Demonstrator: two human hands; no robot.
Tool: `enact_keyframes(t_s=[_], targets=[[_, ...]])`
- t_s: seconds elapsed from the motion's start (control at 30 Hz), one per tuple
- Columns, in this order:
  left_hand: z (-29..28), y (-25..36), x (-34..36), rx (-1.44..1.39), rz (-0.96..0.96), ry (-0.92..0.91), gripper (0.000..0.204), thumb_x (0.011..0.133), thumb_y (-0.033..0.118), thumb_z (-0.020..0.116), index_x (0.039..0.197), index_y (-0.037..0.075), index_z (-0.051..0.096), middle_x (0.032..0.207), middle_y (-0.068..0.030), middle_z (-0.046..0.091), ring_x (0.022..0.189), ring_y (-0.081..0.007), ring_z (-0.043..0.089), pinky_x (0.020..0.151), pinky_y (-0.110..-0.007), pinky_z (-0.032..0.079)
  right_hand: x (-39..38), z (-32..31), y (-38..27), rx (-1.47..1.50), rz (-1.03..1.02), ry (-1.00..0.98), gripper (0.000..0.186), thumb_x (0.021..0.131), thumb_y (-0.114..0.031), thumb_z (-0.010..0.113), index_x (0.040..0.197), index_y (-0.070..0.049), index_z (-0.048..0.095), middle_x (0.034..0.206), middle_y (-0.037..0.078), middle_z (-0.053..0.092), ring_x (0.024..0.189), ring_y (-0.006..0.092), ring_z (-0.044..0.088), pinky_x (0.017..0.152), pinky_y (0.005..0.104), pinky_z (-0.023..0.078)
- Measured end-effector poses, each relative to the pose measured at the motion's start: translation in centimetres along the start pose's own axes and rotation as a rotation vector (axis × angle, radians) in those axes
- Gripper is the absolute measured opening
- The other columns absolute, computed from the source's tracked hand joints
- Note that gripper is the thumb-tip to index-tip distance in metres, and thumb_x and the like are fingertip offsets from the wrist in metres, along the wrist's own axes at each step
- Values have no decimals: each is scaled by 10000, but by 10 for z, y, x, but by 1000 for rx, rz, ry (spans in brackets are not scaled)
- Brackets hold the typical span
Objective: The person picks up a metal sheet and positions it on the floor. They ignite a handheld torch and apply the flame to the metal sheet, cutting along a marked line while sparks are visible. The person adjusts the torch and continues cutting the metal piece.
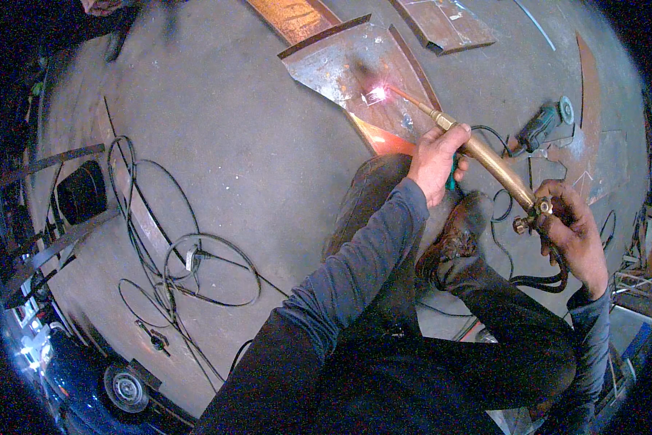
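A brass gas torch (501, 168) slants across the view, its thin copper tip pointing up and left. My left hand (435, 163) is closed around the front of its handle. A small green object (453, 174) shows at the fingers of that hand, too hidden to name. My right hand (576, 239) grips the rear of the torch, fingers at its brass valve knob (543, 206). Black hoses (551, 284) run from that end. At the tip, a bright pinkish-white glow (378, 93) lies on a bent, rusty steel sheet (333, 69) with raised edges.
An angle grinder (538, 130) rests on the floor at right, by flat steel pieces (587, 163). Another steel part (446, 25) and a rusty channel (293, 18) lie beyond the sheet. Looped black cables (168, 275) spread over the left floor; a dark car (87, 384) stands lower left.
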State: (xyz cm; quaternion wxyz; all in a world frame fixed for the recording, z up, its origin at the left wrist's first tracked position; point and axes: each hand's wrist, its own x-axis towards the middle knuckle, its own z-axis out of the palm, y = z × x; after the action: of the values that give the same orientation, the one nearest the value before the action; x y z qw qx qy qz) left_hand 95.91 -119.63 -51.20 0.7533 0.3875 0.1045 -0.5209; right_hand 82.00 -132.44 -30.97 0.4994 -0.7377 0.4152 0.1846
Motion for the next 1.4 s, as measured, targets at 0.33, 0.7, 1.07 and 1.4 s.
enact_keyframes(t_s=[0.33,0.7,1.07,1.4], targets=[[-1,-1,-2,3,0,2,280,927,322,663,934,52,590,775,-33,572,547,-98,518,443,-265,409,0,-1,1,8,19,-17,251,947,-129,607,1193,-114,561,894,-12,627,634,65,538,506,218,435],[1,-1,0,-3,12,2,302,918,332,678,964,51,576,798,-37,567,545,-101,514,440,-266,408,-1,0,0,4,43,19,286,942,-97,657,1192,-123,520,869,5,619,617,73,530,503,235,444],[2,-1,-1,31,23,2,282,933,325,662,967,53,594,806,-38,578,550,-103,514,447,-262,408,0,-1,3,7,32,16,334,929,-73,657,1220,-129,501,865,21,622,593,78,532,488,237,445],[4,1,-2,39,23,-18,259,947,310,633,952,52,607,790,-30,593,542,-100,513,448,-260,401,-3,0,1,15,56,54,412,935,-78,649,1310,-128,486,846,10,613,597,78,538,485,237,438]])
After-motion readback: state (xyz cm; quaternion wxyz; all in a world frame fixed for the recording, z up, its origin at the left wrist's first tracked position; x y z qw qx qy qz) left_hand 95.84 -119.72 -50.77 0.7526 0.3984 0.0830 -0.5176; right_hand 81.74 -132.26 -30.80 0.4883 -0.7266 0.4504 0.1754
